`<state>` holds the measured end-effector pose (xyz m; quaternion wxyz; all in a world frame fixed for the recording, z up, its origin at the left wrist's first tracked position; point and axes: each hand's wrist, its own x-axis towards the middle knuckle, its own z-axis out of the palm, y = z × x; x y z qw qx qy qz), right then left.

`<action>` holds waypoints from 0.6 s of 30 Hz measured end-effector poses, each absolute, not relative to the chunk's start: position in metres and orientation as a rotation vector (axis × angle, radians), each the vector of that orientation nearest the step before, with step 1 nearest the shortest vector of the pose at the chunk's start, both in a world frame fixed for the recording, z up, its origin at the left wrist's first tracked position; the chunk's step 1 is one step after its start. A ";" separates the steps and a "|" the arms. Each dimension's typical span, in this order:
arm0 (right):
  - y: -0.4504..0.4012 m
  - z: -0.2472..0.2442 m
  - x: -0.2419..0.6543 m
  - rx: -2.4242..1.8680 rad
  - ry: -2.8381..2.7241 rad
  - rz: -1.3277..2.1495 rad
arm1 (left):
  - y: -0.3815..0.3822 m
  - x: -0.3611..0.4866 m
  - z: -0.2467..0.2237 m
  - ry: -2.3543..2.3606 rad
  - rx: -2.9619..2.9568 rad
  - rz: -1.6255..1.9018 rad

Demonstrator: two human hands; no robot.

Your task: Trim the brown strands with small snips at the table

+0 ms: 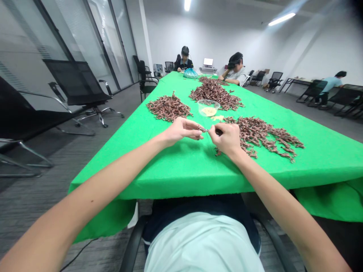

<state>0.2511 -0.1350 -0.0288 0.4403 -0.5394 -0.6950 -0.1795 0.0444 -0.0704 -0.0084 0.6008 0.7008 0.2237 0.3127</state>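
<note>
My left hand (184, 130) pinches a small, knobbly dried brown piece (202, 129) between thumb and fingers, just above the table. Thumb and forefinger of my right hand (226, 136) close on the other end of it; the contact is too small to see clearly. Beside and behind my right hand spreads a loose heap of similar dried brown pieces (256, 132). Another heap (169, 107) lies beyond my left hand. A clear round plastic tub (208, 108) with pale yellowish bits inside stands past my fingertips, and a few such bits (217, 118) lie next to it.
A green cloth (181, 166) covers the long table. Farther back are a large brown heap (214, 94) and a blue plastic bag (190, 73). Two people (185, 60) sit at the far end, and another sits at the right. Office chairs (81, 85) line the left.
</note>
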 end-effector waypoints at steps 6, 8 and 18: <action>-0.134 -0.030 0.251 -1.310 -1.694 -0.412 | -0.067 0.045 -0.011 0.528 1.629 0.772; -0.135 -0.030 0.251 -1.294 -1.675 -0.417 | -0.064 0.046 -0.013 0.532 1.645 0.808; -0.136 -0.029 0.251 -1.296 -1.666 -0.403 | -0.060 0.046 -0.015 0.474 1.663 0.845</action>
